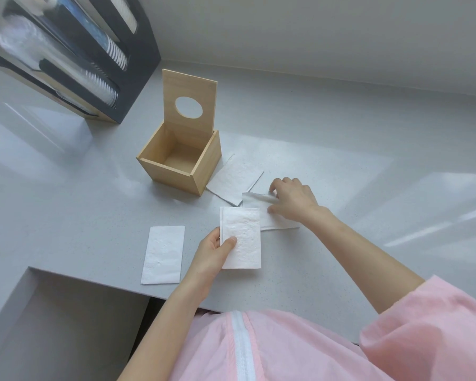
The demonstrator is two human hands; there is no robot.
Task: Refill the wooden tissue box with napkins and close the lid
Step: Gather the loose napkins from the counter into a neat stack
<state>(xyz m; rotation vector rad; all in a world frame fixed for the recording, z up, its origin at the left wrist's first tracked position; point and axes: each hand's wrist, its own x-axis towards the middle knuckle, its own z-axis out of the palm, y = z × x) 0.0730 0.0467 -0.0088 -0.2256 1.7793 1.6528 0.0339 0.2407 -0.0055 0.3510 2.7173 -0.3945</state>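
1. In the upper left of the frame a dark cup dispenser (pixel 74 56) lies across the grey counter (pixel 341 171), with stacks of cups showing through its slots.
2. Lower left of centre, a folded white napkin (pixel 164 255) lies flat on the counter near its front edge, apart from both hands.
3. Just above centre, the wooden tissue box (pixel 180 163) sits open and empty; its bare floor shows. The lid (pixel 188 99), with an oval hole cut through it, stands upright at the back of the box.
4. Below centre, the left hand (pixel 213 255) grips a stack of folded napkins (pixel 241 237), thumb pressed on top and fingers under the left edge.
5. Just right of the box, a grey-toned napkin (pixel 235 178) lies flat on the counter, its corner close to the box's side.
6. Right of centre, the right hand (pixel 291 199) is pinching a partly unfolded napkin (pixel 261 207) that rests on the counter, fingertips curled onto its upper edge. This napkin runs under the held stack's right side.
7. Along the bottom edge, a pink garment (pixel 300 347) with a white zip fills the frame.
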